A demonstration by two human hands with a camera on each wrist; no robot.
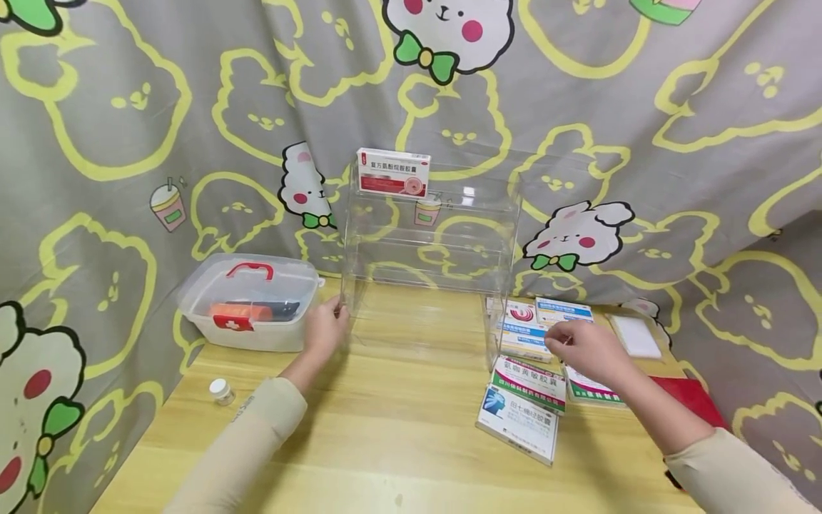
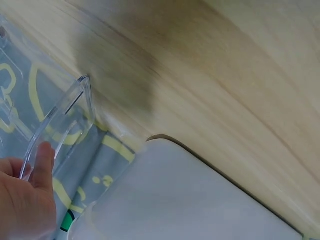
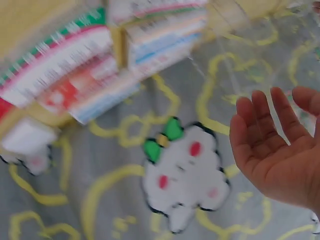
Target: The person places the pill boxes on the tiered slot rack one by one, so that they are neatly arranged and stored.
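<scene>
A clear plastic tiered display rack (image 1: pixel 424 343) stands on the table against the curtain. My left hand (image 1: pixel 326 327) pinches its left side edge; in the left wrist view, the thumb and fingers of this hand (image 2: pixel 27 202) lie on either side of the clear panel (image 2: pixel 60 110). On the rack's top tier, at the left end, a white and red medicine box (image 1: pixel 393 173) stands upright. My right hand (image 1: pixel 594 350) hovers over several medicine boxes (image 1: pixel 523 341) right of the rack. Its fingers (image 3: pixel 272 120) are loosely bent in the right wrist view, with nothing held.
Left of the rack sits a translucent first-aid case (image 1: pixel 257 332) with a red handle. A small white-capped bottle (image 1: pixel 222 391) stands in front of it. Toward the front right lies a white and blue capsule box (image 1: pixel 519 426). A white rectangular item (image 1: pixel 636 335) and something red (image 1: pixel 690 400) lie farther right.
</scene>
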